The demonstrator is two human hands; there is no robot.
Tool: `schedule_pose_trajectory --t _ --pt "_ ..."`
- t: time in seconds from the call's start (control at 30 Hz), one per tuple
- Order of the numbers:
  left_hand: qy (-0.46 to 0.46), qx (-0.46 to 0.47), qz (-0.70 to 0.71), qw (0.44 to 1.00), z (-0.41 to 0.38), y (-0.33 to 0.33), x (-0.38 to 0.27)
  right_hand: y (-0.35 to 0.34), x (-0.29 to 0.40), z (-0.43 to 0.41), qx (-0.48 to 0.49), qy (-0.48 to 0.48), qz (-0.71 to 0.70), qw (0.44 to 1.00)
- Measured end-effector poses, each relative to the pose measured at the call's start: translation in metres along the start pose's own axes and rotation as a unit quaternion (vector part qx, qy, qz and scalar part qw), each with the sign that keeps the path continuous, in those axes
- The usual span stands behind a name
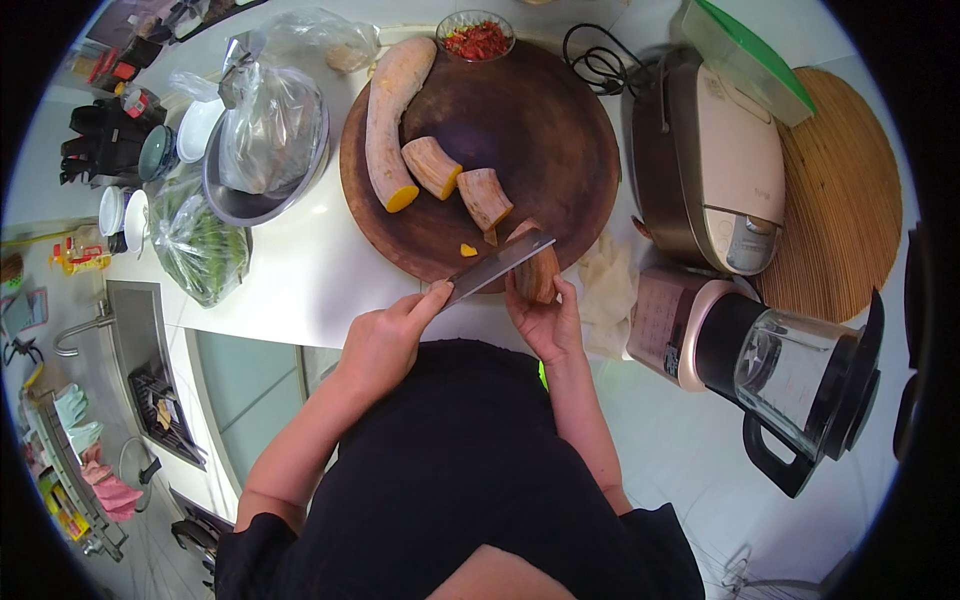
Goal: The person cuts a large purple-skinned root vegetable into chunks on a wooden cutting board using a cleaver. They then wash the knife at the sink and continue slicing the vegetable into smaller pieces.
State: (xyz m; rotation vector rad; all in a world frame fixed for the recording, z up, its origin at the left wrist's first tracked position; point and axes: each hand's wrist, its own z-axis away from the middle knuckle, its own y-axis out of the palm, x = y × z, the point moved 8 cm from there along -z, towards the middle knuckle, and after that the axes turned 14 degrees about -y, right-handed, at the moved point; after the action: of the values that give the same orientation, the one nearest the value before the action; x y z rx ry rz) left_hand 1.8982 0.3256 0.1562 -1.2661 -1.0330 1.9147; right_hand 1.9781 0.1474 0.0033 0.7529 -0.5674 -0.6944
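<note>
My left hand (pixel 390 337) grips a cleaver (pixel 491 268), whose blade slants up to the right over the front of a round dark wooden chopping board (pixel 547 112). The blade lies across a piece of orange-skinned squash (pixel 537 274) and hides part of it. My right hand (pixel 549 322) holds that piece from below, fingers on both its sides. Two cut squash chunks, one chunk (pixel 430 166) and another chunk (pixel 484 196), lie behind it. A long curved length of squash (pixel 394 120) rests at the board's left, its yellow cut end towards me. A small yellow scrap (pixel 469 250) sits near the blade.
A glass bowl of chopped red food (pixel 478 41) stands at the board's back edge. Left are a metal basin (pixel 262 202) with a plastic bag and bagged green vegetables (pixel 202 244). Right are a rice cooker (pixel 712 157), a blender (pixel 780 382) and pale peelings (pixel 606 281).
</note>
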Motion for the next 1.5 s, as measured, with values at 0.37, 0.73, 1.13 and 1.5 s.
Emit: schedule_pose_trajectory --t 0.37,0.73,1.13,1.5 --pt "0.1 -0.052 -0.084 0.99 0.001 -0.006 -0.036 0.013 -0.032 -0.003 0.047 0.03 0.096 0.994" --pt "0.154 -0.081 -0.106 0.979 0.009 0.003 -0.048 0.03 -0.037 -0.011 0.048 0.086 -0.047 0.994" --pt "0.151 -0.123 -0.132 0.972 -0.091 -0.027 -0.054 0.016 -0.038 -0.011 -0.033 0.087 -0.003 0.996" --pt "0.267 -0.017 -0.267 0.926 -0.189 0.035 -0.044 0.038 -0.02 0.022 0.047 0.073 0.017 0.996"
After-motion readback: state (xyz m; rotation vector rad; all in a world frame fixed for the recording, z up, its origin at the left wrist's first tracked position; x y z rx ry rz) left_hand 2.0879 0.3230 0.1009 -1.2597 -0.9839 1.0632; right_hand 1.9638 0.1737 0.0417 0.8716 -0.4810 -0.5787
